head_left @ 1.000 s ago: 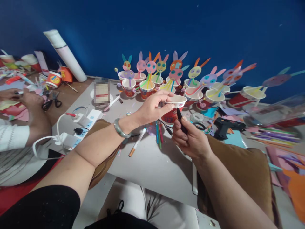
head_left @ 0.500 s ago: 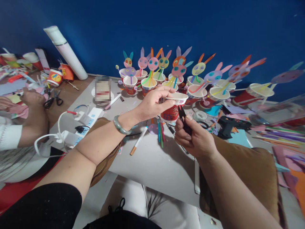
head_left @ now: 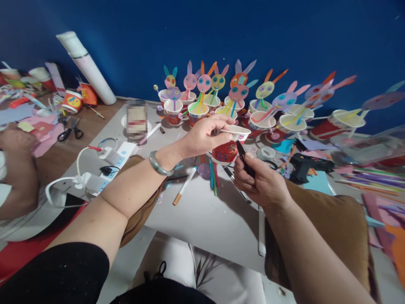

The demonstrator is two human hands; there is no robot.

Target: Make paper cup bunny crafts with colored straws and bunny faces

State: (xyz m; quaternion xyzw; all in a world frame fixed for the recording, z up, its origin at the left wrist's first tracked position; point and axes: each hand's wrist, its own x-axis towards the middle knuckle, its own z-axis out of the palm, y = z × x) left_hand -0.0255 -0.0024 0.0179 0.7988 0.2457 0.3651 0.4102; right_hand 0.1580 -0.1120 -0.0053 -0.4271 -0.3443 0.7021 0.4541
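My left hand (head_left: 205, 134), a bangle on its wrist, grips a red paper cup (head_left: 225, 152) by its white rim. The cup stands slightly tilted above the table, its mouth upward. In my right hand (head_left: 257, 173) is a pair of dark scissors (head_left: 242, 152), held in a fist that hides the handles. Their pointed tip is at the cup's right side, just under the rim; I cannot tell whether it pierces the wall. Below the cup lie several coloured sticks (head_left: 214, 177) and a purple paper disc (head_left: 203, 170).
Paper cups with rabbit-faced figures (head_left: 204, 84) line the blue wall. A black glue gun (head_left: 310, 166) and tape roll (head_left: 266, 153) lie right, a marker (head_left: 184, 185) in front. A power strip (head_left: 118, 162) is left, near another person's arm (head_left: 19, 177).
The cup has turned and tipped slightly, showing more of its red side, and the scissors have shifted a little with it. The other person's hand at left has drawn back.
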